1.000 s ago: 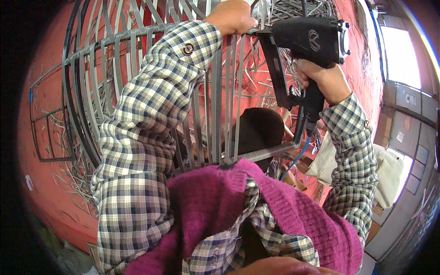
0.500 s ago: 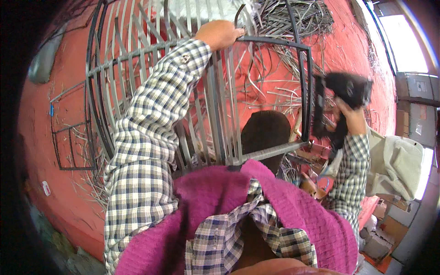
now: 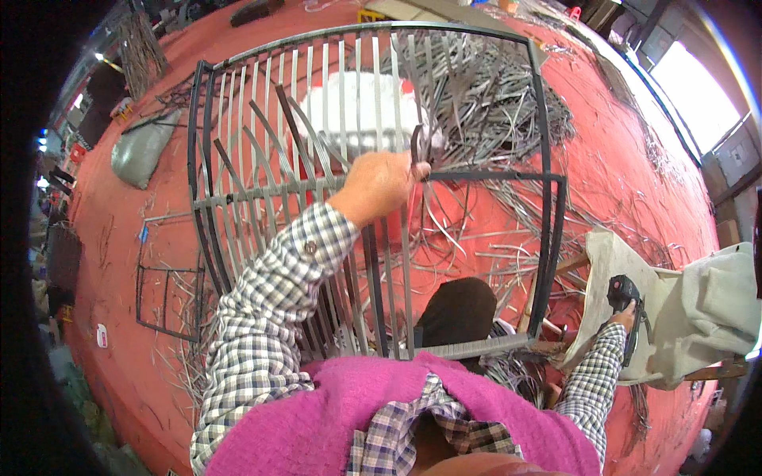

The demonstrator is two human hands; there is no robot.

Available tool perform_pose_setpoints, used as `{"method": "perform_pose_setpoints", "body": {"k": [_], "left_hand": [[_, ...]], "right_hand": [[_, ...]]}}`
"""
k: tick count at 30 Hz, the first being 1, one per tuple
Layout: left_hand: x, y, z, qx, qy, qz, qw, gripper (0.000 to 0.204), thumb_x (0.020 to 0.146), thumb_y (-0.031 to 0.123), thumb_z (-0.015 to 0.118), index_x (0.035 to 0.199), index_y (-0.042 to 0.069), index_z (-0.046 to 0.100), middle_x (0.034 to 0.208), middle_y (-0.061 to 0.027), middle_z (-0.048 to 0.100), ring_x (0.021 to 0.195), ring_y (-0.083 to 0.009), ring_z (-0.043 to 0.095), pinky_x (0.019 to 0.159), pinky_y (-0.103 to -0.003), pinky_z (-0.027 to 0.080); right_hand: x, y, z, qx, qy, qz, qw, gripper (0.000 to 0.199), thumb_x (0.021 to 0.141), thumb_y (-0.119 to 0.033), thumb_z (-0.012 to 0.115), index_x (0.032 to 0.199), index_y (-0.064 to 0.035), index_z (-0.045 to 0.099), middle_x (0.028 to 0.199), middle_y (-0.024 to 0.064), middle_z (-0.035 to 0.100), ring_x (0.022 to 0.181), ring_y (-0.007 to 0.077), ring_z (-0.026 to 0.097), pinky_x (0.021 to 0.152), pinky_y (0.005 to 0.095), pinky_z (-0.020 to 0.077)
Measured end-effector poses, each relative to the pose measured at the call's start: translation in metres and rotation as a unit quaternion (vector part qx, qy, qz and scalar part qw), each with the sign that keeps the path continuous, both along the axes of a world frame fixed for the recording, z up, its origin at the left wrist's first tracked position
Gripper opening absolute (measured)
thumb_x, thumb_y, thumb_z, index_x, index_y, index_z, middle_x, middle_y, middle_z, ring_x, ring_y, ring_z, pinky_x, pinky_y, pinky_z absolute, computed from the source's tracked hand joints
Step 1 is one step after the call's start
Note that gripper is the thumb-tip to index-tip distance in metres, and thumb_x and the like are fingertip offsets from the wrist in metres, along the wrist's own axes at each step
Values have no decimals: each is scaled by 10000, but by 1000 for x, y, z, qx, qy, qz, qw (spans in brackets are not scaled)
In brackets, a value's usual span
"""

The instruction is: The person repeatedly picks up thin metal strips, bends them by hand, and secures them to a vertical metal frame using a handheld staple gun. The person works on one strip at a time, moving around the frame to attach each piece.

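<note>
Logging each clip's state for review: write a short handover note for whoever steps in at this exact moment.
Left hand: closed on the middle crossbar of the curved dark metal frame woven with flat grey strips, held upright.
Right hand: low at the side, on the black handheld power tool resting on the pale cloth-covered stool.
Done: the frame's left part is filled with vertical strips.
Left: the right part is open; a pile of loose grey strips lies behind it on the red floor.

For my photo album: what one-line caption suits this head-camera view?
Left hand grips the crossbar of a curved slatted metal frame while the right hand rests a black power tool on a cloth-covered seat.
</note>
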State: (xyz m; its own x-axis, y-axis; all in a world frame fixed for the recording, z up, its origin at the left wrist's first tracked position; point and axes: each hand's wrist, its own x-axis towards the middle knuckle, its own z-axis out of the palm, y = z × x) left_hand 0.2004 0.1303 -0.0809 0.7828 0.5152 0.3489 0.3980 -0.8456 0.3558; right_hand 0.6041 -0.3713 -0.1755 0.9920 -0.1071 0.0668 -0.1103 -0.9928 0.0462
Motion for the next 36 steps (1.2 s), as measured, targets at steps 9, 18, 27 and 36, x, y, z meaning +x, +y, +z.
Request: {"method": "perform_pose_setpoints", "body": {"k": [9, 18, 27, 36], "left_hand": [[-11, -57, 44, -25, 11, -94, 995, 368, 863, 355, 604, 871, -1, 512, 581, -183, 568, 553, -372, 598, 514, -455, 468], [-9, 54, 242, 392, -211, -124, 887, 384, 779, 277, 647, 1059, 19, 599, 882, -207, 655, 799, -357, 638, 706, -435, 501], [10, 44, 239, 403, -131, -39, 905, 335, 809, 276, 634, 1094, 103, 614, 928, -80, 680, 817, -272, 664, 704, -393, 528], [11, 48, 228, 416, -172, -53, 891, 350, 784, 268, 627, 1114, 157, 592, 826, -77, 667, 737, -249, 659, 664, -375, 516]], "right_hand": [[-197, 298, 116, 248, -138, 717, 637, 311, 780, -223, 656, 1064, -103, 615, 973, 100, 642, 924, 306, 589, 787, 422, 450], [-292, 304, 157, 290, 53, 759, 580, 182, 845, -245, 586, 859, -76, 650, 714, 101, 625, 657, 301, 609, 571, 394, 461], [-263, 395, 246, 471, -114, 732, 479, 378, 841, -189, 609, 1159, 6, 551, 626, 106, 488, 564, 154, 450, 551, 320, 405], [-259, 398, 280, 538, 195, 670, 473, 288, 949, -285, 514, 911, -35, 651, 598, -11, 513, 550, 62, 505, 530, 217, 406]]}}
